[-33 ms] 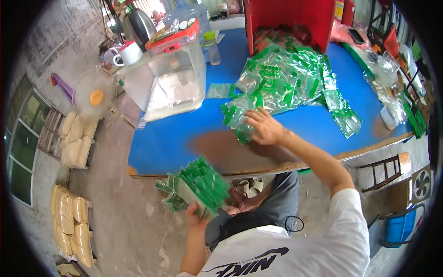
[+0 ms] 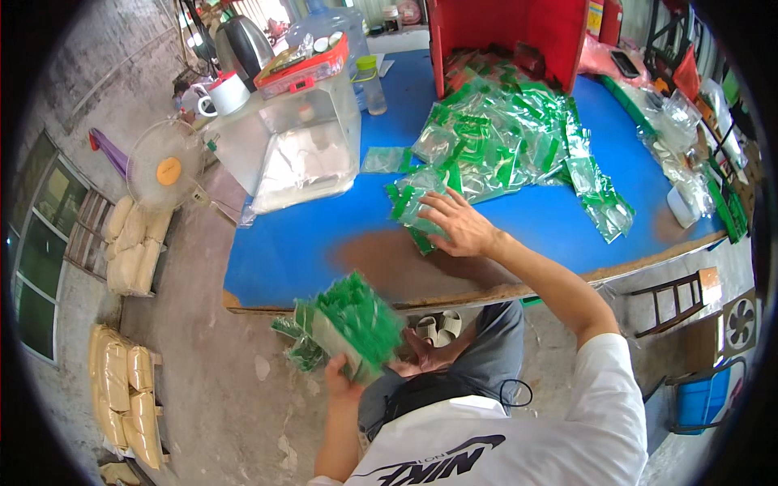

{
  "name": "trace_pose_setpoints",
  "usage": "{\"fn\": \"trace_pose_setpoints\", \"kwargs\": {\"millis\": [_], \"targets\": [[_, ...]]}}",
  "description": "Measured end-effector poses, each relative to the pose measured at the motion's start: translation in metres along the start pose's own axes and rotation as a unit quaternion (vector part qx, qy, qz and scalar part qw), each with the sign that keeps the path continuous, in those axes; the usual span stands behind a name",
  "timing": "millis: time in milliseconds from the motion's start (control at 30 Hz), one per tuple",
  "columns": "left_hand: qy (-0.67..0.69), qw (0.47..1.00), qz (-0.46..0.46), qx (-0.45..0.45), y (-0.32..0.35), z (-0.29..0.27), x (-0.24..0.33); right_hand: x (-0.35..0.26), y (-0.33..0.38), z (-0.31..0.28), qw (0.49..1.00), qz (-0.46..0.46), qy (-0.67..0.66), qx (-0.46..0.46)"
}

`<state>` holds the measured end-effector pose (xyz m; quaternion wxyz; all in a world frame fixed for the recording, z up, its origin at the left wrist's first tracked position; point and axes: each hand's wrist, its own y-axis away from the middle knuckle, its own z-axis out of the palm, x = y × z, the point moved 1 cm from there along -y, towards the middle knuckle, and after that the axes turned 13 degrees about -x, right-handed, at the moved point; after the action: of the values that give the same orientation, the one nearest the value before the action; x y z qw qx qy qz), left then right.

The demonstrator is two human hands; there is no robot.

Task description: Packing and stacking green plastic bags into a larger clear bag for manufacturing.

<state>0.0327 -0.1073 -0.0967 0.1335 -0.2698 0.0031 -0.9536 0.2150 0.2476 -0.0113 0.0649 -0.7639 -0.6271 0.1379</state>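
Observation:
My left hand (image 2: pixel 344 379) grips the lower end of a thick stack of green-and-clear plastic packets (image 2: pixel 356 324), held upright off the table's front edge. A few more packets hang loose on its left side. Over the table, my right hand (image 2: pixel 460 227) is open, its fingers spread on a clear packet (image 2: pixel 412 201) with green strips at the near left of a pile. That pile of green-and-clear packets (image 2: pixel 494 138) spills out of a red box (image 2: pixel 439 49) lying with its opening toward me. Whether my right fingertips pinch any film is hidden.
The blue table (image 2: pixel 279 251) has a worn brown front edge. At its left stands a clear plastic bin (image 2: pixel 350 138) with a red-lidded box (image 2: pixel 304 73) on top. A fan (image 2: pixel 166 166) is beyond the left edge; plastic bags (image 2: pixel 685 146) lie at the right.
My right hand has shifted slightly, its fingers a little more spread over the packet. The stack in my left hand has tipped slightly and blurs with motion.

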Motion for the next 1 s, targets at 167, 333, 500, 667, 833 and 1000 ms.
{"fn": "trace_pose_setpoints", "kwargs": {"millis": [167,333,500,667,833,1000], "targets": [[-0.079,0.995,-0.04,0.047,-0.051,0.043,0.005,0.061,-0.02,0.061,0.981,0.176,0.076,-0.036],[-0.111,0.991,-0.01,0.078,-0.104,0.042,0.032,0.005,-0.064,0.023,0.853,0.29,-0.43,0.061],[-0.505,0.856,0.035,-0.101,-0.164,0.06,0.044,-0.051,-0.037,-0.004,0.835,-0.028,-0.548,-0.037],[-0.556,0.814,0.037,-0.163,-0.181,0.023,0.031,-0.077,-0.029,0.032,0.874,0.159,-0.459,0.002],[-0.444,0.882,0.022,-0.156,-0.173,0.052,0.032,-0.09,-0.029,0.011,0.885,0.17,-0.43,0.053],[-0.521,0.834,0.03,-0.181,-0.192,0.03,0.003,-0.063,-0.013,0.04,0.894,0.117,-0.429,0.051]]}}
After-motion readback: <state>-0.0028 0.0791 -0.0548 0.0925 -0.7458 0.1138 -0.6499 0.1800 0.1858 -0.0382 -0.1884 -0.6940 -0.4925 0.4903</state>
